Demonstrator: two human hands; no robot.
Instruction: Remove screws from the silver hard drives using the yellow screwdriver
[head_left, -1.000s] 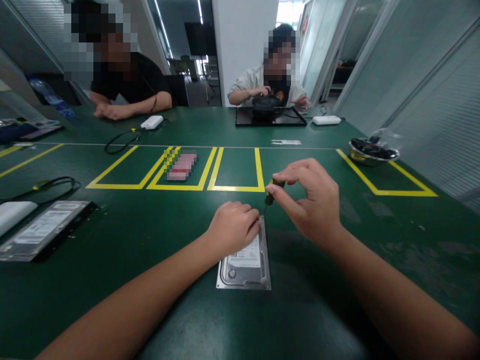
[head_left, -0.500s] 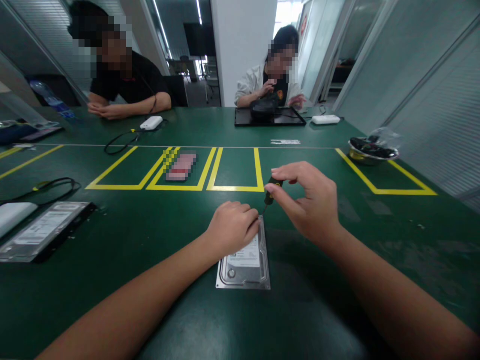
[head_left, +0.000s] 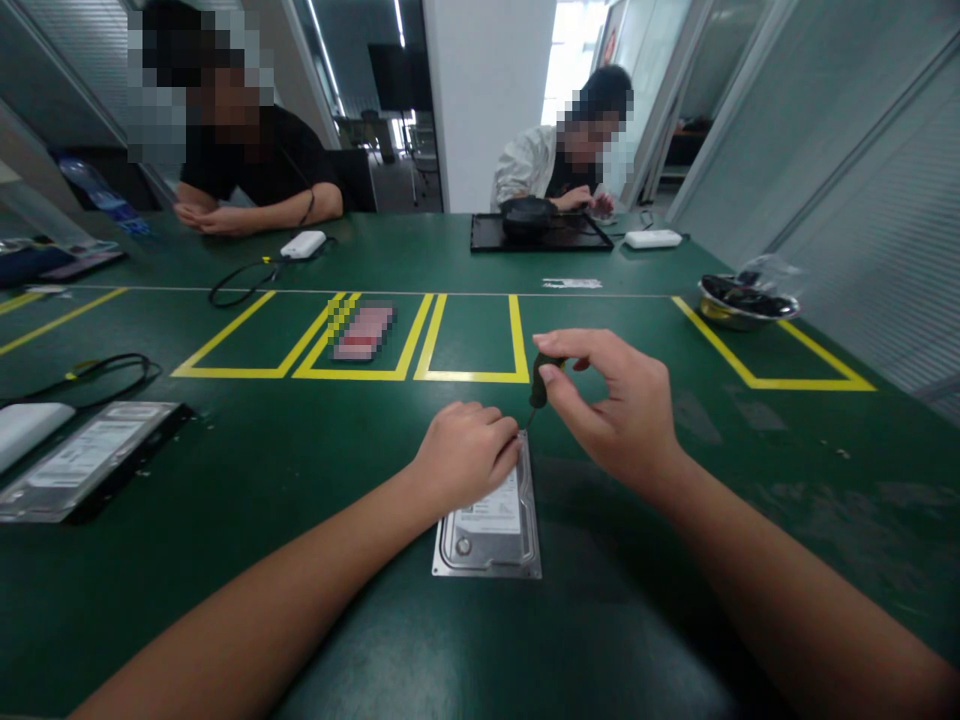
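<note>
A silver hard drive (head_left: 491, 550) with a white label lies flat on the green table in front of me. My left hand (head_left: 469, 455) rests across its far part, fingers curled over and gripping it; the far left of the drive is hidden beneath. Between the thumb and fingers of my right hand (head_left: 619, 400) is a small screwdriver (head_left: 538, 382) with a dark handle. It stands nearly upright, its thin shaft pointing down at the drive's far right corner. The tip is too small to make out clearly.
To the left lie another hard drive (head_left: 94, 455) and a white box (head_left: 30, 430) with a black cable. A pixelated phone (head_left: 364, 332) is inside yellow tape. A metal bowl (head_left: 746, 305) stands right. Two people sit opposite, one behind a black tray (head_left: 577, 240).
My right fingers and the screwdriver handle have turned slightly; the left hand and drive stay put. The person opposite on the right has leaned right and lowered their hands.
</note>
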